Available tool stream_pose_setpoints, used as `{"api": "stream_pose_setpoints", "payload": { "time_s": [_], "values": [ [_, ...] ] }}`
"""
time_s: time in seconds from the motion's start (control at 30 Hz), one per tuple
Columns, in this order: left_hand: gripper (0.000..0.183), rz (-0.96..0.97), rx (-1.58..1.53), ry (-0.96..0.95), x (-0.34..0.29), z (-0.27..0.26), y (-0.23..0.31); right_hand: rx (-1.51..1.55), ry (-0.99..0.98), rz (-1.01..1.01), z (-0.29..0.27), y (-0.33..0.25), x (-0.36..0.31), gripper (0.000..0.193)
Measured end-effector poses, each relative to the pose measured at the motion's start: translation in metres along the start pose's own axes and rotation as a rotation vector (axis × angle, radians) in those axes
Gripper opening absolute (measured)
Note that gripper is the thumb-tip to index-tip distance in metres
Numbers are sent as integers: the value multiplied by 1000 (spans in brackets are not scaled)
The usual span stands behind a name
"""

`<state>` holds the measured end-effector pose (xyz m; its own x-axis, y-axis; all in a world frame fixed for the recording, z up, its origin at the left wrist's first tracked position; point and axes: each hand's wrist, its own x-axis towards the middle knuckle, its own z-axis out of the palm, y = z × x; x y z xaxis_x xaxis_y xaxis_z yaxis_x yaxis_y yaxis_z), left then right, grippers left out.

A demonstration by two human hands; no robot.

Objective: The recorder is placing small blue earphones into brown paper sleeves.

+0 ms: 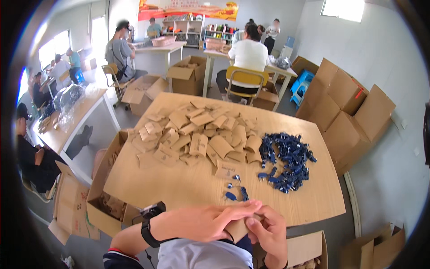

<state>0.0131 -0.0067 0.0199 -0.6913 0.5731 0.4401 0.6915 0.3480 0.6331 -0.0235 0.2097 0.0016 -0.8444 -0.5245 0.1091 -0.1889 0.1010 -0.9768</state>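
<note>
Close to my body, at the table's near edge, I hold a small brown pillow-shaped cardboard box between both hands. My left hand, with a black band on its wrist, reaches across from the left, its fingers laid over the box's upper end. My right hand is closed round the box's right side, thumb against it. Just beyond my hands lies a blue wired earphone set with its cord bundled. A large heap of similar cardboard boxes covers the table's far left, beside a pile of dark blue earphones.
Under the light wooden table edge stand open cartons, one on the left and one by my right knee. Tall cartons lean along the right wall. Other people sit at tables farther back, one in white on a yellow chair.
</note>
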Motion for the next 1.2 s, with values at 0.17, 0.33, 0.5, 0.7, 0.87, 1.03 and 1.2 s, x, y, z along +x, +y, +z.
{"api": "stream_pose_setpoints", "payload": {
  "time_s": [0.17, 0.33, 0.5, 0.7, 0.87, 1.03, 1.2],
  "values": [
    [41, -146, 244, 388, 10, 4, -3, -42, 308, -287, 16, 24, -1, 8],
    [26, -459, 255, 305, 18, -1, 13, -892, 242, -943, -2, 5, 18, 18],
    [23, -507, -591, 333, 17, 13, 4, -905, 169, -986, -10, 3, 14, 23],
    [20, -329, -121, 757, 10, 63, 19, -328, 533, -634, 39, 17, 2, 22],
    [20, -274, 67, 814, 12, 65, 6, -368, 391, -607, 26, 28, 11, 14],
    [26, -458, -309, 651, 3, 57, 20, -446, 176, -724, -14, 22, 33, 33],
    [37, -563, -1067, 722, 12, 85, 7, -387, 25, -453, -5, 40, 16, 39]
  ]
}}
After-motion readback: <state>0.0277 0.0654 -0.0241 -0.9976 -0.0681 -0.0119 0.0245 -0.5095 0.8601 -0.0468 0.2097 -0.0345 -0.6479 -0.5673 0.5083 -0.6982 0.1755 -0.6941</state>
